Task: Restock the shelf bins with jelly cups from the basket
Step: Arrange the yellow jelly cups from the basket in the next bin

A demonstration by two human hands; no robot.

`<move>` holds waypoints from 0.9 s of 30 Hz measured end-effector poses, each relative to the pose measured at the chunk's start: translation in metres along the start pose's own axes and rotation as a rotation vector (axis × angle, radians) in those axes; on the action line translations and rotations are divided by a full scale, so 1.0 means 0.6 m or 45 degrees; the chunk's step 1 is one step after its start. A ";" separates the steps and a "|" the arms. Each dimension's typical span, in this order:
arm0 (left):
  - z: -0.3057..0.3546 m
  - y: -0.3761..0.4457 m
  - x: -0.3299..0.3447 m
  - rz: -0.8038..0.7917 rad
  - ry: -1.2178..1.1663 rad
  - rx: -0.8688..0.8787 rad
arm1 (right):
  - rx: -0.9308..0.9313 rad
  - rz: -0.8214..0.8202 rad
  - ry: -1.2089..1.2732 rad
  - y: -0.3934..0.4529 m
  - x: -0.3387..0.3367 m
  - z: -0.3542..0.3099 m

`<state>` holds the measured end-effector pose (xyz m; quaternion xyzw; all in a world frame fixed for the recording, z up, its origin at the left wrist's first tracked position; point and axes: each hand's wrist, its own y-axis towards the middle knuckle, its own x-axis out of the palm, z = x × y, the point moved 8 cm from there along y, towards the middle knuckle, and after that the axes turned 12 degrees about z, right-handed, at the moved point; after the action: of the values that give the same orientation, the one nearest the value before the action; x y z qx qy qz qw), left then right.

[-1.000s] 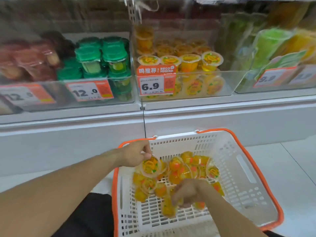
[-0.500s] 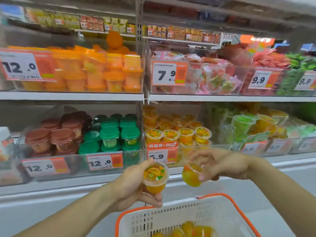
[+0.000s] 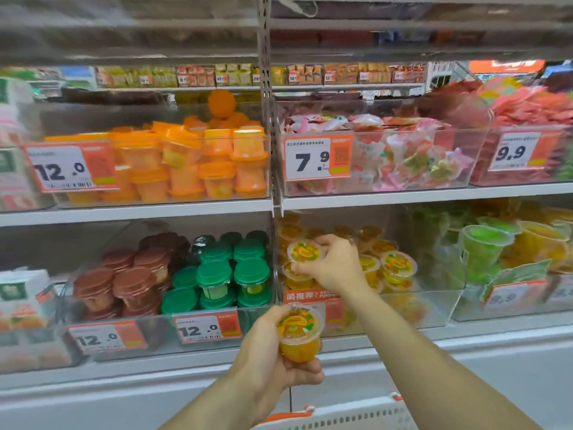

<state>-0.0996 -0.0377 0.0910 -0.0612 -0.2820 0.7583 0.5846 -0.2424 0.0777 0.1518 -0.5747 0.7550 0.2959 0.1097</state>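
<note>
The head view is the only one, and it looks forward and down at two bare arms reaching toward a lower shelf.

The main risk, judged from here, sits at the right hand (image 3: 333,268). It is setting an orange jelly cup (image 3: 305,252) on top of other cups already stacked at the near-left corner of the clear bin (image 3: 440,308). That stack looks uneven under the fingers, so a cup put down tilted could slide off and knock its neighbours forward over the bin's low front wall. The second risk is the left hand (image 3: 279,361): its cup is held out over open floor below the shelf edge, and the basket (image 3: 350,418) shows only as a white and orange rim below the right forearm — a slip there would likely miss it.

The right hand is closed round its cup from the right side, fingertips and thumb pinching the rim, with the printed lid facing up and toward the camera. It hangs inside the bin, just above the cups below it; whether the cup already rests on them cannot be told.

The left hand, lower and nearer the body, grips a second jelly cup (image 3: 299,333) round its base, fingers curled beneath and thumb along the side. This cup is upright, in front of the price tag (image 3: 313,301) on the bin's face and not yet inside.
</note>
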 end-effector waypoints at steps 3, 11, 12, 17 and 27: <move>0.000 -0.002 0.013 0.012 -0.022 -0.004 | 0.014 -0.104 -0.088 0.014 0.032 0.017; 0.013 -0.006 0.058 -0.016 -0.123 0.048 | 0.254 -0.373 0.310 0.018 0.035 0.042; 0.015 -0.006 0.061 -0.003 -0.152 0.063 | 0.295 -0.417 0.389 0.014 0.034 0.043; 0.022 -0.013 0.066 0.089 -0.183 0.105 | 0.304 -0.439 0.429 0.009 0.032 0.046; 0.034 -0.011 0.045 0.172 -0.214 0.185 | 0.256 -0.163 0.261 0.033 0.018 0.057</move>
<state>-0.1111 -0.0189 0.1176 0.0262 -0.2696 0.8169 0.5093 -0.2702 0.0919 0.1252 -0.6350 0.7499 0.1511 0.1076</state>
